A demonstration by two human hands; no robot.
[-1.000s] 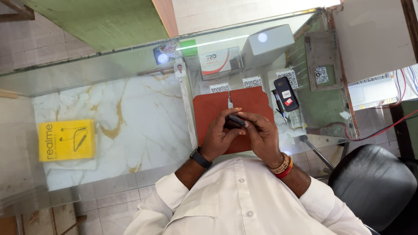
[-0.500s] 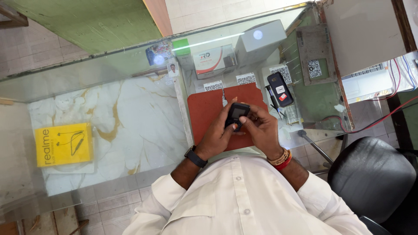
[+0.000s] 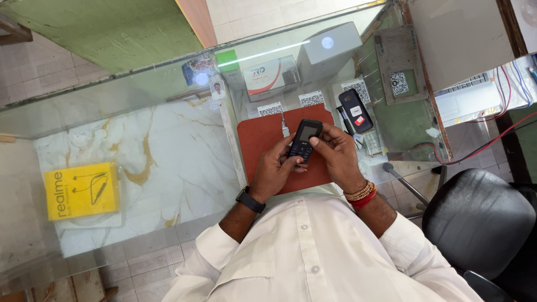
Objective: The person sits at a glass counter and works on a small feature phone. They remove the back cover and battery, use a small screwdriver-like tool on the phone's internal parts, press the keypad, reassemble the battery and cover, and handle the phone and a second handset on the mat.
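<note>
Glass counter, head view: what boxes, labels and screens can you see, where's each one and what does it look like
Yellow flat box: far left, under the glass, black earphone drawing.
White carton: behind the red mat, red and blue logo.
Code stickers: square, black-and-white, at the mat's far edge.
Keypad phone: black, small lit screen, held in the left hand and right hand.
Second phone: dark, white and red stickers, right of the mat.

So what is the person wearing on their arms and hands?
Both arms have white shirt sleeves rolled up near the elbows. The left hand has a black watch on its wrist. The right hand has beaded and red bracelets on its wrist. No gloves.
</note>
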